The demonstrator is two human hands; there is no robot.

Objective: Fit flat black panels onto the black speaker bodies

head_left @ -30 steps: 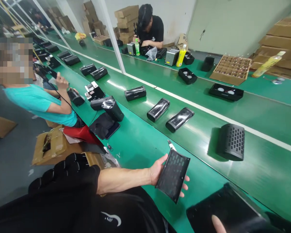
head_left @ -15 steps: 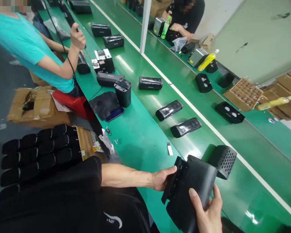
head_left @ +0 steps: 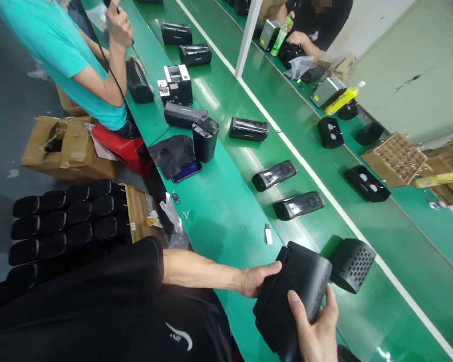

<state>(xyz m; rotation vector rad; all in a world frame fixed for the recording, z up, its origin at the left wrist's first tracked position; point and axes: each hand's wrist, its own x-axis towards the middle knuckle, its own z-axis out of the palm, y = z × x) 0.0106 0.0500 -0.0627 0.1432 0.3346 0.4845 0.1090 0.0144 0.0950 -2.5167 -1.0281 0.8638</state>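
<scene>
Between my two hands is a black speaker housing (head_left: 305,281), tilted above the front of the bench. My left hand (head_left: 257,279) grips a black strip-like panel along the housing's left edge, thumb on top and fingers hidden underneath. Around the right side of the housing, my right hand (head_left: 317,322) is wrapped, its thumb lying across the top face. Just beyond stands another black speaker housing (head_left: 353,265) with a perforated end. A small white-and-dark piece (head_left: 268,234) lies on the green bench near my left hand.
Several black speakers, including one near the middle (head_left: 299,205), lie along the green line (head_left: 226,166). A phone (head_left: 187,171) and black cloth sit on the bench. A co-worker in a turquoise shirt (head_left: 60,55) holds a tool at left; another person works across the line.
The panel under my left hand has come in against the housing, narrowing the gap between them. Both hands keep their hold. The camera view has shifted slightly.
</scene>
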